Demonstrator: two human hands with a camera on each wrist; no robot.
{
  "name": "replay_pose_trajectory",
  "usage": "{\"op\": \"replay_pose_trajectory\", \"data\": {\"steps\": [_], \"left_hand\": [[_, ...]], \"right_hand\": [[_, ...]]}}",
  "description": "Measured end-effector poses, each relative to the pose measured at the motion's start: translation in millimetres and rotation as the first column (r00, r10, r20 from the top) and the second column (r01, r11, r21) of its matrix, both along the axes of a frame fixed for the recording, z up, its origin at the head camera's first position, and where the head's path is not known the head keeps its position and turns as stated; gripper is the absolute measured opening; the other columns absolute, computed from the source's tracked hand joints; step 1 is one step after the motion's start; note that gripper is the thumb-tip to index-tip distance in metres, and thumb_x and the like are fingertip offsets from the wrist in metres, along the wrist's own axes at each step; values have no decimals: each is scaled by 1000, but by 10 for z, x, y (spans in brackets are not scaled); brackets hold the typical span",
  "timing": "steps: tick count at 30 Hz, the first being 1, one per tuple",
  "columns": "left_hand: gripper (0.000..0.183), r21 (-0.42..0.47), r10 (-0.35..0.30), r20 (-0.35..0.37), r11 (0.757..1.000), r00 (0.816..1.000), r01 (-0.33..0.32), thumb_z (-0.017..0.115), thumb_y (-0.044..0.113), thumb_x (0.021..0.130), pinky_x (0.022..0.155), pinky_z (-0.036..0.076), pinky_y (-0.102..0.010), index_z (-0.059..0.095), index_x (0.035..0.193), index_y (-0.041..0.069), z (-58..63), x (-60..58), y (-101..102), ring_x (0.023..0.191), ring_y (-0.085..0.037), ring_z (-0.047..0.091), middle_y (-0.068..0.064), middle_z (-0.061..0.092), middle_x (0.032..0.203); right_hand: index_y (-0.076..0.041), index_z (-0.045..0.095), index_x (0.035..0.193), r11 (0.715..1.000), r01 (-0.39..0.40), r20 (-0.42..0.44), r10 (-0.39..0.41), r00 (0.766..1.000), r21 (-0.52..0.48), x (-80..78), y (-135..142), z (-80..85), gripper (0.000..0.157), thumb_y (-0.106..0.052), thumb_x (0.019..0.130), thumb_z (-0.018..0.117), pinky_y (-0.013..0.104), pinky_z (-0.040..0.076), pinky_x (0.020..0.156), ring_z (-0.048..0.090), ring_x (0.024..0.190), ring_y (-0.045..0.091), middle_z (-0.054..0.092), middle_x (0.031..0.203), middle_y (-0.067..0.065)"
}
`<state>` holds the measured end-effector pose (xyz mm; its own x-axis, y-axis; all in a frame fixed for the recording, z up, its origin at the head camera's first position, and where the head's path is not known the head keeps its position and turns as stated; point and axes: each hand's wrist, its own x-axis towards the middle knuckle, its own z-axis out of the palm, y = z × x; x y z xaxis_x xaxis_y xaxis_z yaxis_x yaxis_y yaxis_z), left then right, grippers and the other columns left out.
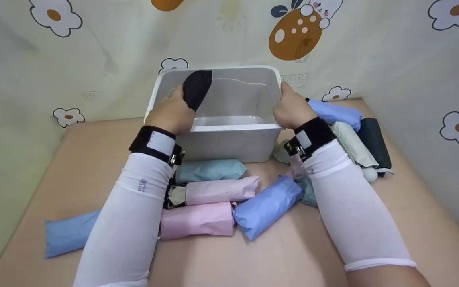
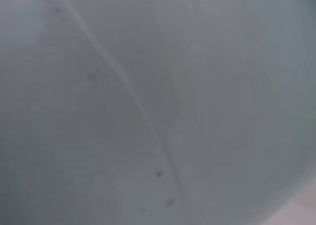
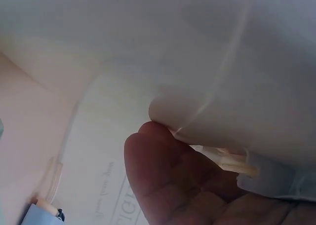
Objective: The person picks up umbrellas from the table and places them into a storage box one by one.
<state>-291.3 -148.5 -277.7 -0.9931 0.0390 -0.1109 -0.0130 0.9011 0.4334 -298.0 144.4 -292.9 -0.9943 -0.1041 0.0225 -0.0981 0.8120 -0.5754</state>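
Note:
A white plastic bin (image 1: 229, 145) is at the back of the table, its inside facing me. My left hand (image 1: 171, 113) grips the left rim, and a dark pointed piece (image 1: 197, 89) sticks out past its thumb side, over the bin's inside. On the opposite side my right hand (image 1: 293, 107) holds the right rim, with fingertips (image 3: 153, 141) curled under the edge in the right wrist view. Only the blurred, speckled bin wall (image 2: 123, 126) fills the left wrist view. Part of each hand is hidden by the bin or wrist band.
Several wrapped bundles like folded umbrellas lie in front: teal (image 1: 211, 170), pale pink (image 1: 223, 190), pink (image 1: 197, 220) and blue (image 1: 267, 207). Another blue bundle (image 1: 70, 234) is at left. Blue (image 1: 335, 113), pale green (image 1: 355, 143) and black (image 1: 376, 141) ones lie at right. A patterned sheet (image 1: 229, 36) hangs behind.

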Motion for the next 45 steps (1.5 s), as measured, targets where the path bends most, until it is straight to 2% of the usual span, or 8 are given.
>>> {"op": "replay_pose_trajectory", "data": {"steps": [6, 13, 22, 27, 31, 34, 37, 45], "left_hand": [[75, 7, -16, 60, 1000, 998, 15, 44, 20, 101, 118, 37, -60, 12, 168, 11, 23, 6, 3, 147, -44, 43, -31, 40, 161], [71, -45, -92, 149, 994, 985, 100, 44, 22, 104, 121, 35, -58, 16, 165, 1, 62, -52, 6, 143, -45, 49, -30, 45, 159], [62, -133, -157, 165, 975, 974, 180, 38, 9, 99, 116, 43, -54, 38, 160, 1, 67, -112, 43, 134, -40, 56, -25, 49, 158], [47, -180, -221, 168, 951, 961, 251, 49, 12, 98, 113, 46, -50, 64, 142, 4, 70, -119, 51, 129, -37, 61, -19, 63, 146], [35, -198, -261, 166, 936, 951, 292, 58, 24, 99, 103, 51, -48, 78, 120, 5, 60, -118, 50, 111, -33, 65, -17, 73, 123], [37, -190, -247, 172, 942, 954, 278, 59, 32, 99, 97, 50, -48, 78, 111, 3, 47, -109, 55, 102, -31, 63, -15, 72, 112], [40, -174, -221, 183, 952, 958, 252, 56, 35, 99, 96, 49, -49, 75, 108, 1, 36, -97, 61, 100, -31, 61, -16, 68, 111], [50, -103, -173, 213, 975, 962, 198, 52, 41, 105, 110, 45, -53, 69, 135, 5, 30, -92, 64, 116, -34, 60, -16, 66, 130]], "right_hand": [[-3, 35, 155, 998, 4, 30, -2, 1000, -65, 12, 1, -9, 55, -18, 104, 47, 58, 42, 116, 56, 136, 42, 58, 146, 26], [-6, 33, 158, 993, 10, 55, -4, 998, -114, 12, 12, -8, 55, -20, 106, 48, 61, 42, 116, 55, 138, 42, 56, 150, 24], [-5, 30, 160, 993, 15, 54, -9, 998, -114, 4, 21, -18, 61, -9, 101, 47, 60, 40, 118, 53, 140, 41, 54, 152, 25], [-3, 31, 159, 994, 9, 32, -6, 999, -106, 4, 22, -23, 64, -4, 96, 41, 57, 41, 118, 55, 135, 39, 55, 149, 26], [-2, 28, 161, 995, 9, 35, -6, 999, -102, 9, 13, -18, 69, -2, 93, 38, 56, 42, 116, 55, 131, 39, 55, 148, 27], [-3, 27, 162, 993, 12, 44, -7, 999, -115, 7, 11, -21, 70, -2, 94, 41, 57, 42, 116, 56, 131, 40, 55, 149, 27], [-4, 28, 162, 992, 15, 47, -9, 999, -126, 6, 10, -19, 68, -2, 95, 43, 58, 41, 117, 55, 134, 40, 55, 150, 25], [-7, 30, 161, 990, 21, 61, -12, 998, -141, -1, 16, -18, 68, -1, 94, 43, 59, 42, 116, 56, 133, 40, 56, 150, 24]]}}
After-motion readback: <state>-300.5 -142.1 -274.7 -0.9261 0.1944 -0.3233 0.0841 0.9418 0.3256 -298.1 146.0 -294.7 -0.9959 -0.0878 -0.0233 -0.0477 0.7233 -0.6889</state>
